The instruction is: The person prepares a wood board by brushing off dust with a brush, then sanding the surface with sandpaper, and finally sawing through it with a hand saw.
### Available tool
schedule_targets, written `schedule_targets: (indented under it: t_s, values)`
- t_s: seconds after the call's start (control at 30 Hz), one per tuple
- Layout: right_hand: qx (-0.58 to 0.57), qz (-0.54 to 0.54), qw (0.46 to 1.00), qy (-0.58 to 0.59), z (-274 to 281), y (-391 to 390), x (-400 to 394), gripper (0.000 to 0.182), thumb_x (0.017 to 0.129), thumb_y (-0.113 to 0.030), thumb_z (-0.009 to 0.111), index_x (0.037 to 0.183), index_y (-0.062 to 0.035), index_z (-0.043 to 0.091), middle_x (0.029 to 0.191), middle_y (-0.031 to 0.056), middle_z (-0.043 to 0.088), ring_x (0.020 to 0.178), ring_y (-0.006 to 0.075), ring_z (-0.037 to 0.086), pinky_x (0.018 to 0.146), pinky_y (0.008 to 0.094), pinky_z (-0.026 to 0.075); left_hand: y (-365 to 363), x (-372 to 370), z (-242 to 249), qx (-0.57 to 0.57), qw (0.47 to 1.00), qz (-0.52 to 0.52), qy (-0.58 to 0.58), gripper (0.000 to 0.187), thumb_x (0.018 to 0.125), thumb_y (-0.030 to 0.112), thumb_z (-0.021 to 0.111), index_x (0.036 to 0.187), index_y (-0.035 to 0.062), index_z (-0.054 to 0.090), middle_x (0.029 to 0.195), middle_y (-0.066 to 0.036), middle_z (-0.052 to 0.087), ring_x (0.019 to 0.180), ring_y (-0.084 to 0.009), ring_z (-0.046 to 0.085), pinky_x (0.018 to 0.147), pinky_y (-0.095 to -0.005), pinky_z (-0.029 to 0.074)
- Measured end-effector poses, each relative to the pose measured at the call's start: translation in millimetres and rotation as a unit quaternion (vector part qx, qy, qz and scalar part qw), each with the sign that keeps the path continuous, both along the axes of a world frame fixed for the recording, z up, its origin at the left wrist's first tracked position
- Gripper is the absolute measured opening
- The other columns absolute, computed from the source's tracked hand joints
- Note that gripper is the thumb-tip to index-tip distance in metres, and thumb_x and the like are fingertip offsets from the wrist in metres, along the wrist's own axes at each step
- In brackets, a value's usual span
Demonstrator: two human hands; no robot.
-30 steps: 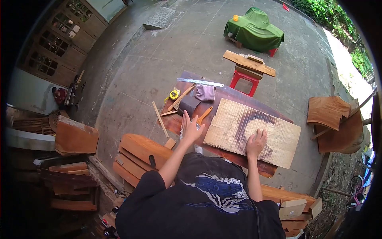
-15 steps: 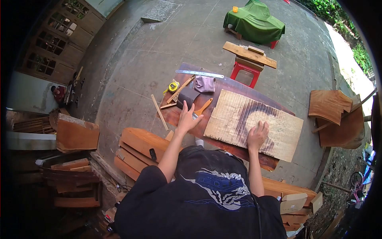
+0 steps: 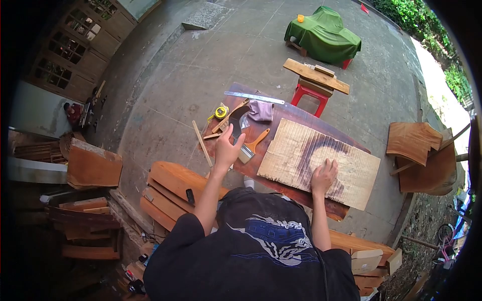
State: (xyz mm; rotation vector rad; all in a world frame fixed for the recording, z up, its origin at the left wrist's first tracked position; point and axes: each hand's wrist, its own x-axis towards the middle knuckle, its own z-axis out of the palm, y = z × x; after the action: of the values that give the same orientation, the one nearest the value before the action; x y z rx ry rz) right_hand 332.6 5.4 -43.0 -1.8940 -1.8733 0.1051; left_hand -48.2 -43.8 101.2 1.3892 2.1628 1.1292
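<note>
My left hand (image 3: 229, 150) pinches the near end of a dark sheet, which looks like sandpaper (image 3: 238, 116), between thumb and fingers. The sheet bends upward over the table's left part. Just right of that hand lies a wide paintbrush (image 3: 254, 144) with an orange handle. With fingers spread, my right hand (image 3: 324, 176) rests flat on a pale, rough-sawn wooden board (image 3: 288, 145) with a dark stained ring. The board lies on a dark reddish wooden tabletop (image 3: 296, 113).
Beyond the sheet are a yellow tape measure (image 3: 221, 112), a purple cloth (image 3: 261, 111) and a metal ruler (image 3: 254, 97). A red stool (image 3: 312, 95) carrying planks stands past the table. Stacked timber (image 3: 175, 178) lies close on my left; wooden slabs (image 3: 412, 139) are at right.
My left hand has moved left off the paintbrush, and the dark sheet is now bent up in its fingers. My right hand stays on the board.
</note>
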Motion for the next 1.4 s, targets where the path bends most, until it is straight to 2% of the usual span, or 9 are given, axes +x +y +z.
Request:
schedule_targets:
  t_s: [0.03, 0.13, 0.27, 0.4, 0.6, 0.73, 0.93, 1.1, 1.4]
  values:
    - [0.002, 0.002, 1.0, 0.002, 0.0, 0.3, -0.1, 0.045, 0.098, -0.016, 0.061, 0.141, -0.0011, 0.058, 0.152, 0.0259, 0.049, 0.146, 0.044, 0.042, 0.122, 0.0545, 0.035, 1.4, 2.3, 0.0, 0.051, 0.999, 0.01, 0.013, 0.056, 0.095, 0.028, 0.077, 0.133, -0.0128, 0.066, 0.134, -0.033, 0.067, 0.125, -0.04, 0.069, 0.106, -0.0408, 0.053]
    - [0.003, 0.012, 1.0, -0.007, 1.5, 1.3, 1.7, 0.046, 0.096, -0.015, 0.064, 0.14, -0.0018, 0.058, 0.15, 0.0258, 0.051, 0.146, 0.0447, 0.043, 0.123, 0.0569, 0.034, 5.3, 7.6, 7.3, 0.09, 0.994, 0.016, -0.062, 0.037, 0.097, 0.02, 0.075, 0.125, -0.0042, 0.075, 0.119, -0.023, 0.078, 0.105, -0.0271, 0.077, 0.092, -0.0339, 0.057]
    - [0.06, 0.158, 0.982, 0.088, 31.7, -8.1, -8.3, 0.05, 0.093, -0.014, 0.069, 0.141, -0.0044, 0.057, 0.148, 0.0236, 0.053, 0.142, 0.0451, 0.047, 0.123, 0.0599, 0.033, 12.9, 20.1, 2.5, 0.056, 0.985, -0.026, -0.162, 0.025, 0.098, 0.017, 0.072, 0.115, 0.0011, 0.081, 0.099, -0.015, 0.081, 0.09, -0.0131, 0.075, 0.081, -0.0299, 0.057]
    - [0.158, 0.321, 0.928, 0.104, 68.6, -32.8, -36.3, 0.058, 0.088, -0.019, 0.075, 0.142, -0.0084, 0.057, 0.151, 0.0207, 0.053, 0.144, 0.0421, 0.05, 0.125, 0.0607, 0.031, 17.5, 44.2, -19.3, -0.004, 0.988, -0.073, -0.137, 0.025, 0.098, 0.017, 0.072, 0.113, -0.0006, 0.08, 0.102, -0.017, 0.081, 0.09, -0.0197, 0.078, 0.083, -0.0323, 0.058]
    - [0.129, 0.358, 0.924, 0.033, 78.1, -46.4, -51.0, 0.071, 0.09, -0.03, 0.074, 0.154, -0.0085, 0.052, 0.165, 0.0219, 0.043, 0.157, 0.0399, 0.037, 0.131, 0.0553, 0.017, 13.5, 102.3, -16.5, -0.04, 0.97, -0.205, -0.123, 0.026, 0.097, 0.018, 0.071, 0.115, 0.0008, 0.079, 0.109, -0.021, 0.079, 0.101, -0.0311, 0.078, 0.088, -0.0382, 0.06]
    - [0.099, 0.378, 0.918, 0.064, 86.6, -31.8, -40.4, 0.076, 0.085, -0.026, 0.077, 0.153, -0.0022, 0.051, 0.162, 0.0231, 0.046, 0.152, 0.0404, 0.044, 0.124, 0.0536, 0.036, 15.1, 120.1, -8.0, -0.045, 0.959, -0.236, -0.152, 0.04, 0.094, 0.019, 0.075, 0.133, 0.006, 0.073, 0.099, -0.021, 0.08, 0.091, -0.0307, 0.08, 0.082, -0.0382, 0.062]
    - [0.041, 0.385, 0.917, 0.093, 107.1, -31.9, -32.3, 0.081, 0.083, -0.026, 0.078, 0.154, -0.0004, 0.049, 0.161, 0.0252, 0.046, 0.15, 0.0421, 0.045, 0.123, 0.0529, 0.038, 25.9, 116.5, -12.7, -0.079, 0.948, -0.236, -0.199, 0.037, 0.096, 0.019, 0.075, 0.13, 0.0027, 0.074, 0.107, -0.015, 0.081, 0.093, -0.0224, 0.08, 0.079, -0.032, 0.061]
    - [0.01, 0.416, 0.904, 0.103, 108.2, -32.9, -31.0, 0.092, 0.08, -0.032, 0.084, 0.158, -0.001, 0.045, 0.163, 0.0272, 0.042, 0.151, 0.0433, 0.044, 0.122, 0.0532, 0.04, 25.7, 114.8, -33.3, -0.101, 0.884, -0.216, -0.402, 0.031, 0.102, 0.016, 0.072, 0.128, 0.0, 0.075, 0.116, -0.009, 0.078, 0.099, -0.0134, 0.074, 0.086, -0.0279, 0.059]
    - [-0.014, 0.285, 0.916, 0.283, 81.1, -24.4, -36.6, 0.057, 0.085, 0.003, 0.068, 0.142, -0.0063, 0.067, 0.135, 0.024, 0.071, 0.126, 0.0389, 0.069, 0.104, 0.0419, 0.057, 13.7, 127.2, -64.3, -0.132, 0.698, -0.214, -0.67, 0.044, 0.108, 0.025, 0.067, 0.145, 0.0028, 0.062, 0.126, -0.006, 0.071, 0.114, -0.015, 0.069, 0.101, -0.0321, 0.057]
